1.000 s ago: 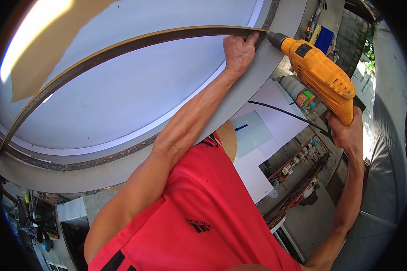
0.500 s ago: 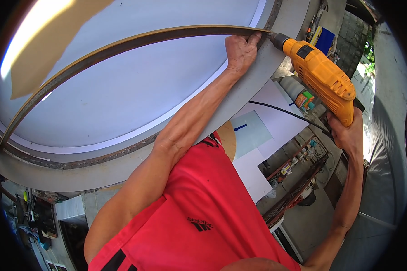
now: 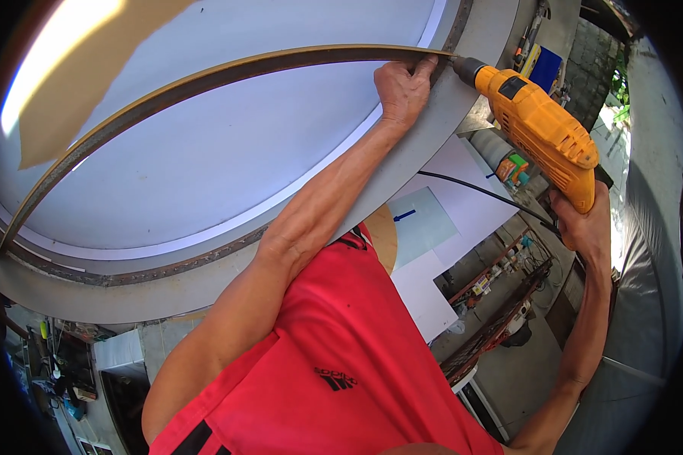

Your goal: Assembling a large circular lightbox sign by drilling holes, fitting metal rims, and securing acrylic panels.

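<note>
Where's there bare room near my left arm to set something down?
The white panel looks bare between the curved strip and your left forearm; so does the grey rim left of that forearm. It's crowded around your left hand, the strip's end and the drill.
</note>
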`<state>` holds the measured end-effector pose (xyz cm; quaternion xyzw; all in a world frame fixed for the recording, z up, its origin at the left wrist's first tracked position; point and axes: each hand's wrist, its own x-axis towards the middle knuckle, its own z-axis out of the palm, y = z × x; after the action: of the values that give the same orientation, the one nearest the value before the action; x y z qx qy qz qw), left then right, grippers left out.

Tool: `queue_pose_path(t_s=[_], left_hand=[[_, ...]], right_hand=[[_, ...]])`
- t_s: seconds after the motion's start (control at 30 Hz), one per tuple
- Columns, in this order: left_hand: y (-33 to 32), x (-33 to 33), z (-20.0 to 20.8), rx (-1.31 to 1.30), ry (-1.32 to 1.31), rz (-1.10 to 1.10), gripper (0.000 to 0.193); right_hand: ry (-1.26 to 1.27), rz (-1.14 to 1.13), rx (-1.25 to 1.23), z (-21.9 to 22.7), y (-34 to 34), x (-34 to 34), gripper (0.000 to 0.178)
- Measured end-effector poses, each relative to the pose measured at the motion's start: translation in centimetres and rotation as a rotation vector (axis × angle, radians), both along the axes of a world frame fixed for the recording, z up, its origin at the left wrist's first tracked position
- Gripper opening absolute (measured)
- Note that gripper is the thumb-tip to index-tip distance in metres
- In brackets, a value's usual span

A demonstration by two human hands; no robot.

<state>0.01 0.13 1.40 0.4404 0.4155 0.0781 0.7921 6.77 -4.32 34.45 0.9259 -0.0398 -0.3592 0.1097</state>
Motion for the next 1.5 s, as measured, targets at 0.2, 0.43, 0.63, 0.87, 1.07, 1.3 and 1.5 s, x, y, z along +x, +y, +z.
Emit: queue_pose_path(t_s=[0.2, 0.43, 0.63, 0.87, 1.07, 1.3, 1.5], left_hand=[[-0.20, 0.00, -0.53, -0.015, -0.004, -0.071, 0.024], [-0.05, -0.21, -0.64, -0.045, -0.029, -0.086, 0.024], [-0.10, -0.06, -0.63, 0.001, -0.076, -0.025, 0.020], [-0.17, 0.09, -0.81, -0.014, -0.062, -0.041, 0.019], [0.01, 0.05, -0.50, 0.010, -0.062, -0.032, 0.020], [0.02, -0.11, -0.25, 0.001, 0.033, -0.074, 0.023], [-0.26, -0.09, -0.62, -0.070, -0.038, -0.029, 0.022]], right_hand=[[0.026, -0.053, 0.010, 0.08, 0.31, 0.11, 0.024], [0.009, -0.039, 0.022, -0.13, -0.25, 0.16, 0.024], [0.040, 0.019, 0.008, 0.02, -0.50, 0.65, 0.023], [-0.013, 0.085, -0.014, -0.09, -0.15, 0.27, 0.023], [0.058, -0.025, -0.037, 0.27, 0.06, 0.69, 0.028], [0.022, 0.041, -0.049, 0.17, -0.64, 0.56, 0.030], [0.020, 0.075, 0.022, 0.05, 0.08, 0.53, 0.028]])
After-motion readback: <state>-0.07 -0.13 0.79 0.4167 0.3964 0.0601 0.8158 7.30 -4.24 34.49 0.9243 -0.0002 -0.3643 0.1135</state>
